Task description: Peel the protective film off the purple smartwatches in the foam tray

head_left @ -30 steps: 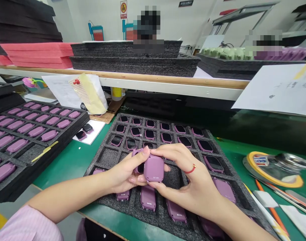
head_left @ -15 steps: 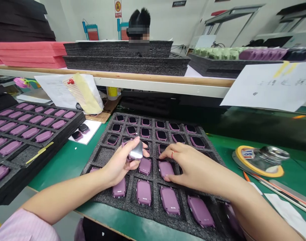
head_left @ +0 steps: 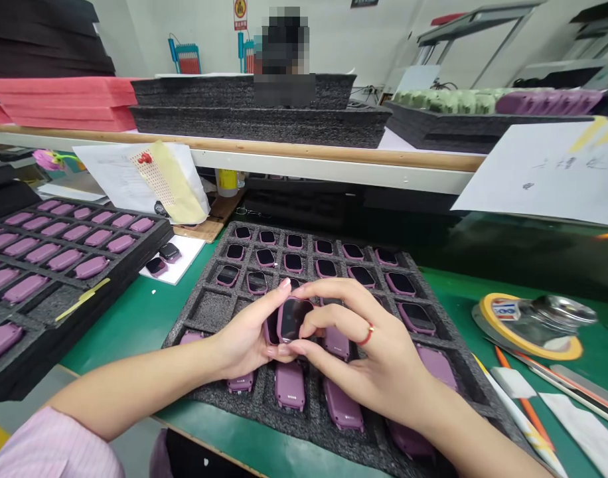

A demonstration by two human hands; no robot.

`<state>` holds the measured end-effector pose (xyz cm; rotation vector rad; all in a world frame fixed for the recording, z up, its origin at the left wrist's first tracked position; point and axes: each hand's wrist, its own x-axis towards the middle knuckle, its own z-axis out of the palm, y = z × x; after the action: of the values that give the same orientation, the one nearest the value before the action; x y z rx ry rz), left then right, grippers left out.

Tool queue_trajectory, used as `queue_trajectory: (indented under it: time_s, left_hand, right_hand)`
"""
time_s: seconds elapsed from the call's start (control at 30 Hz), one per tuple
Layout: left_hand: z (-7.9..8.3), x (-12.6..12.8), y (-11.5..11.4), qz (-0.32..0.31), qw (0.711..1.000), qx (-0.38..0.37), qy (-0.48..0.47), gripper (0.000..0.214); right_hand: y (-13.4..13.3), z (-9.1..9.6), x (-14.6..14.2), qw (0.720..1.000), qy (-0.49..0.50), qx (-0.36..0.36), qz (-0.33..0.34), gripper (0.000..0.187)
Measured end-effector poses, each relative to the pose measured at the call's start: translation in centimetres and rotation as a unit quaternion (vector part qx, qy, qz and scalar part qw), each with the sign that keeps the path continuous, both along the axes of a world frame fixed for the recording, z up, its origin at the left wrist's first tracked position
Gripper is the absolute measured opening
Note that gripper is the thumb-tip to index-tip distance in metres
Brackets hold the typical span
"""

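Both hands meet over the black foam tray (head_left: 204, 311) in front of me. My left hand (head_left: 244, 338) grips a purple watch body (head_left: 291, 318) with its dark screen facing me. My right hand (head_left: 364, 358), wearing a red ring, pinches the same watch body from the right, fingers curled on its edge. The tray's far rows hold purple watch bodies screen up (head_left: 294, 262). Its near rows hold watch bodies lying back up (head_left: 290, 385).
A second foam tray (head_left: 135, 255) of purple watch bodies sits at the left, with two loose ones (head_left: 164, 259) on white paper. A yellow tape roll (head_left: 533, 328) and metal tools lie at the right. A shelf with stacked foam runs across the back; another person is behind it.
My right hand left the watch bodies lying in the tray and joined the left hand. The watch body in my left hand now shows its dark screen.
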<state>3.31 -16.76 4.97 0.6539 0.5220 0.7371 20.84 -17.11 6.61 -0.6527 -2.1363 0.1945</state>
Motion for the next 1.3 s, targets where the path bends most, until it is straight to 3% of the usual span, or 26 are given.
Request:
queue_trajectory:
  time_s: [0.13,0.23,0.37,0.47,0.53,0.6,0.7,0.83,0.9,1.0,1.1,1.3]
  left_hand:
    - [0.0,-0.1,0.0,-0.01,1.0,0.003,-0.011,0.046]
    - [0.0,-0.1,-0.1,-0.011,1.0,0.007,-0.005,0.046]
    - [0.2,-0.1,0.0,-0.013,1.0,0.019,-0.007,0.05]
    - [0.3,-0.2,0.0,-0.01,1.0,0.02,-0.012,0.047]
    - [0.4,-0.2,-0.1,-0.011,1.0,0.021,-0.012,0.044]
    - [0.4,-0.2,-0.2,-0.012,1.0,0.023,-0.014,0.043]
    - [0.3,-0.2,-0.2,-0.012,0.999,0.025,-0.02,0.044]
    - [0.0,-0.4,0.0,-0.01,0.999,0.015,-0.031,0.046]
    - [-0.1,-0.4,0.0,-0.004,0.999,0.001,-0.039,0.044]
    - [0.1,-0.4,0.0,0.001,0.999,-0.014,-0.042,0.044]
    - [0.3,-0.4,-0.1,0.008,0.999,-0.021,-0.027,0.048]
    - [0.0,-0.2,-0.1,0.029,0.999,0.03,0.009,0.051]
  right_hand:
    - [0.0,0.1,0.0,0.998,0.046,0.028,-0.013,0.009]
    - [0.1,0.4,0.3,0.986,0.159,-0.022,-0.053,0.012]
    - [0.4,0.4,0.5,0.921,0.348,-0.154,-0.081,0.014]
    - [0.7,0.2,0.4,0.894,0.397,-0.196,-0.065,0.012]
    - [0.8,0.1,0.3,0.902,0.386,-0.186,-0.059,0.006]
    - [0.9,0.1,0.2,0.915,0.363,-0.164,-0.061,0.018]
    - [1.0,0.0,0.5,0.94,0.321,-0.097,-0.065,0.02]
    - [0.6,0.3,1.5,0.985,0.157,0.061,-0.035,0.03]
    - [0.0,0.4,1.9,0.992,0.061,0.114,0.002,0.037]
    - [-0.8,0.4,2.1,0.991,-0.015,0.122,0.044,0.034]
    - [-1.2,0.2,1.7,0.992,-0.028,0.107,0.059,0.029]
    - [-0.6,0.2,0.5,0.99,-0.02,0.141,0.01,0.026]
